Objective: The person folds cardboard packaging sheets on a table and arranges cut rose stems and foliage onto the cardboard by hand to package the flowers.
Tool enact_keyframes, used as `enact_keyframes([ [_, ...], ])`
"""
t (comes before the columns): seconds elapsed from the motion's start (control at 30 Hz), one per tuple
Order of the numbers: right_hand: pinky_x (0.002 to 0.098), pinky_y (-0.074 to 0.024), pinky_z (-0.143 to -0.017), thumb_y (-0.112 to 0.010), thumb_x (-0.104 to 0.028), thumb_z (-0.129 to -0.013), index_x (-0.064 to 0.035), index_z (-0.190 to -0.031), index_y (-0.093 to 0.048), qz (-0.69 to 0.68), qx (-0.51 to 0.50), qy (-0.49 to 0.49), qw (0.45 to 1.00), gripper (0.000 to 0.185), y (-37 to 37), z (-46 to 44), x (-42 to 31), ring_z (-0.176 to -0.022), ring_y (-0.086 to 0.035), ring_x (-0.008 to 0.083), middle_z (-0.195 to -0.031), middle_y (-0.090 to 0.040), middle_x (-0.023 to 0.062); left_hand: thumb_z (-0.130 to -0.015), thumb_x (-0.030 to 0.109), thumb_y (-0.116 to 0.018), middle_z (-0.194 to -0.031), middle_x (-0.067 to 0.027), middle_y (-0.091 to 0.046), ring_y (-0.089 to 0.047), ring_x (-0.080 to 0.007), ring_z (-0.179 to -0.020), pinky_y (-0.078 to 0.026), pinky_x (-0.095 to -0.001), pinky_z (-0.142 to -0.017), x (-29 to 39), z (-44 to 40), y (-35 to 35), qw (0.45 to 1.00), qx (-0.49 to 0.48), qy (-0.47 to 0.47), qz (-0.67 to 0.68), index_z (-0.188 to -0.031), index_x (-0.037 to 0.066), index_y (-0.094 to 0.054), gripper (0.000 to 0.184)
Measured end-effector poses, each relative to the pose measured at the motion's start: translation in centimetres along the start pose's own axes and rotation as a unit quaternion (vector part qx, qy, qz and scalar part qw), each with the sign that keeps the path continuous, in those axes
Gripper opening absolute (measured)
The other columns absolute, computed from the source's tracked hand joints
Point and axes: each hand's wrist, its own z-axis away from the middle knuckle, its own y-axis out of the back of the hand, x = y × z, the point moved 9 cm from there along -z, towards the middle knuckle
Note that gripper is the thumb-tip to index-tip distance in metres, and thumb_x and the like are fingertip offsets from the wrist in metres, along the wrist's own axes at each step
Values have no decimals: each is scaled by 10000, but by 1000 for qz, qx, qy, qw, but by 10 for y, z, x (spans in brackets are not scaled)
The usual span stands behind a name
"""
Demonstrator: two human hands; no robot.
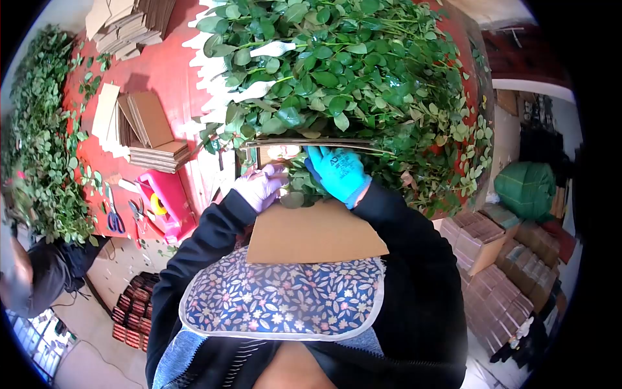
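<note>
Counter (170,74), red-topped, stretched across the scene. A broad heap of leafy stems (363,78) filled its middle and right, directly ahead of the person, and another mass of foliage (45,123) ran along its left side. Nearest the person came a floral cloth (282,305), with a cardboard sheet (317,235) overlapping its top edge, between the two dark sleeves. To the left stood cardboard stacks (160,157), and just below them a bright pink container (168,211).

The right hand (340,174), in a blue glove, had its fingers close together, tips at the thin cardboard edges (317,143) along the near side of the heap; whether it pinched them I could not tell. The left hand (260,187), in a pale lavender glove, had its fingers bent beside the same leaves; its grip could not be made out. Scissors (115,217) lay left of the container. Smallest was a pale bloom (284,152), partly seen just beyond the left fingertips.
</note>
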Motion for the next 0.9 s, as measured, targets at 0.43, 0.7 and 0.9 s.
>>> enact_keyframes([
  [0.43,468,-489,-606,-655,-299,-876,-186,-1259,-602,-208,-129,76,967,403,-9,14,-6,-717,-637,324,-953,-610,97,-742,43,-724,-1094,-144,-596,-607,-353,-957,-535,-415,-766,-20,4,-25,996,-82,23,-35,-1118,114,-652,390],
  [0.7,474,-494,-605,-587,-294,-937,-113,-1023,-666,-231,-174,18,957,215,-10,-6,7,-707,-666,335,-803,-689,125,-723,-30,-711,-1125,-155,-594,-577,-380,-1126,-525,-443,-889,-12,3,-12,996,2,-44,74,-1132,98,-641,434],
  [0.9,476,-513,-645,-564,-243,-888,-85,-915,-655,-203,-193,92,956,184,-31,-12,-8,-714,-671,319,-796,-670,107,-723,-17,-730,-1146,-156,-595,-572,-382,-1168,-529,-431,-909,-13,3,-13,997,7,-39,62,-1121,98,-649,422],
])
